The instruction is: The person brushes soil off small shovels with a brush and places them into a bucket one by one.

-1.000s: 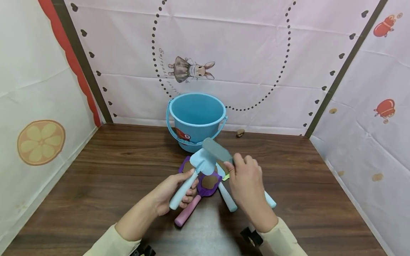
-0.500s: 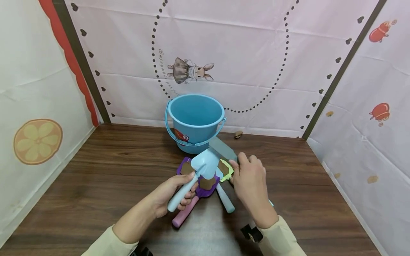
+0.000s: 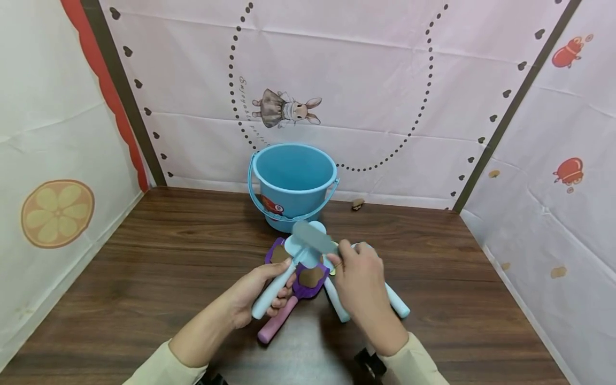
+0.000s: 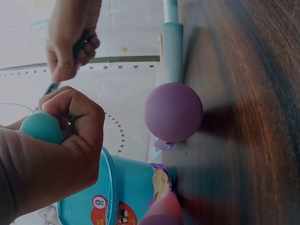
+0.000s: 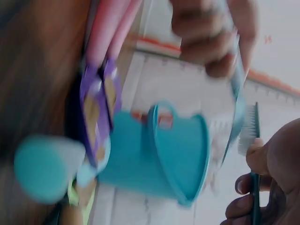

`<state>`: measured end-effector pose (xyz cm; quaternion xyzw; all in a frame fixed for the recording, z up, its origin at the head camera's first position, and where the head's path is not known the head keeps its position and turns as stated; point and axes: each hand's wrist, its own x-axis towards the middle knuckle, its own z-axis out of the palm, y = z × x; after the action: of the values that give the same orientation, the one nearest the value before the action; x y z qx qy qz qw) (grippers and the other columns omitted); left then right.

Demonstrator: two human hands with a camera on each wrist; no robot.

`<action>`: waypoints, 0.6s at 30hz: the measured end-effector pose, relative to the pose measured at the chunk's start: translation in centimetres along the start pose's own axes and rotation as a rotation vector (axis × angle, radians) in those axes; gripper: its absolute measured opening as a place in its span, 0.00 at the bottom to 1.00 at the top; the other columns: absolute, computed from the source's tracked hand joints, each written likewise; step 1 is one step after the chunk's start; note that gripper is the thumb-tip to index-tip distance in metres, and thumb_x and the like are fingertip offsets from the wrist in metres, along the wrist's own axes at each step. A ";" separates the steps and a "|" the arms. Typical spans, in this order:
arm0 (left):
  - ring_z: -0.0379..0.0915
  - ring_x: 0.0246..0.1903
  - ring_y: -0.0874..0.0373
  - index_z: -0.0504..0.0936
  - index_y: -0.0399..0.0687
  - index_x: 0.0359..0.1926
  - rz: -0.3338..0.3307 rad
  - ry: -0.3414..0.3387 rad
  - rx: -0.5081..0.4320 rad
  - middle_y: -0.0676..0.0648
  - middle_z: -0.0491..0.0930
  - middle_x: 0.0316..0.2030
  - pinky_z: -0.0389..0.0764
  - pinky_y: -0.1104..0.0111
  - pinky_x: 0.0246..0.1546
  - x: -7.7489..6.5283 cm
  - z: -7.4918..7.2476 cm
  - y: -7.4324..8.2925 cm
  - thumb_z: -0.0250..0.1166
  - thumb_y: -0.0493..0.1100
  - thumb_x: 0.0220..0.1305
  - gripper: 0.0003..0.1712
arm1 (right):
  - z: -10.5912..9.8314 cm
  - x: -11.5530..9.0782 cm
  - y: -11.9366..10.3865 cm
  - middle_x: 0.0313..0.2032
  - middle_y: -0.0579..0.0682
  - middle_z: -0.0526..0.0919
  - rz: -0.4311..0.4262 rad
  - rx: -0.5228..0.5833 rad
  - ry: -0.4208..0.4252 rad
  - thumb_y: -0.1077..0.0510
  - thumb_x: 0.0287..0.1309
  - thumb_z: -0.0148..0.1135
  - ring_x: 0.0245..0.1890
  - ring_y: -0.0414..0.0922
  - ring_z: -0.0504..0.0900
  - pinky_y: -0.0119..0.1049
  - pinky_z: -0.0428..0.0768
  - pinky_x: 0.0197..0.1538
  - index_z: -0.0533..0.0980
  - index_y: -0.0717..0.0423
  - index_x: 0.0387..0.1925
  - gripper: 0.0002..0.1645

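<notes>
In the head view my left hand point(image 3: 262, 286) grips the handle of a light blue toy shovel point(image 3: 271, 291), its blade raised up and away from me. My right hand point(image 3: 358, 278) holds a small brush point(image 3: 313, 238) that overlaps the blade in this view. From the right wrist, the pale bristles of the brush point(image 5: 248, 131) face the shovel blade point(image 5: 238, 112). The left wrist view shows the rounded end of the shovel handle point(image 4: 42, 127) poking out of my curled left fingers. Below the hands lies a purple shovel point(image 3: 300, 290) with a pink handle and a brown patch on its blade.
A light blue bucket point(image 3: 308, 202) stands behind the hands near the back wall. More shovels lie under and beside the hands, with light blue handles point(image 3: 397, 302) pointing toward me. A small brown piece point(image 3: 357, 203) lies at the table's back edge.
My right hand has moved left with the brush, bringing the brush head across the shovel blade. The left hand and its shovel have stayed nearly in place.
</notes>
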<state>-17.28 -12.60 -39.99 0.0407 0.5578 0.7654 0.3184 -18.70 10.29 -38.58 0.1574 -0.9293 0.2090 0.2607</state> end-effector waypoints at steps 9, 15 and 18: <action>0.62 0.21 0.64 0.71 0.46 0.34 -0.003 -0.014 -0.010 0.53 0.65 0.24 0.66 0.74 0.20 -0.1 0.0 0.1 0.47 0.62 0.77 0.25 | -1.2 0.0 0.0 0.24 0.49 0.61 -0.042 0.027 0.005 0.44 0.66 0.61 0.23 0.45 0.61 0.38 0.64 0.29 0.71 0.53 0.30 0.18; 0.62 0.21 0.64 0.71 0.45 0.35 -0.007 -0.007 -0.030 0.52 0.67 0.25 0.66 0.74 0.21 -0.2 -0.1 0.2 0.47 0.57 0.77 0.22 | -0.4 -1.0 -1.9 0.23 0.45 0.58 -0.104 0.047 -0.024 0.45 0.62 0.65 0.21 0.41 0.57 0.35 0.61 0.28 0.70 0.49 0.27 0.18; 0.62 0.20 0.64 0.71 0.45 0.34 -0.011 -0.011 -0.003 0.52 0.66 0.24 0.66 0.74 0.20 -0.2 0.0 0.2 0.49 0.61 0.76 0.25 | -0.3 -0.4 -0.7 0.23 0.47 0.60 -0.040 0.044 -0.025 0.45 0.64 0.63 0.21 0.43 0.60 0.37 0.63 0.29 0.68 0.51 0.28 0.19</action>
<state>-17.24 -12.76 -39.82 0.0412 0.5550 0.7643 0.3259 -17.99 9.91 -38.34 0.1842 -0.9243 0.2222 0.2497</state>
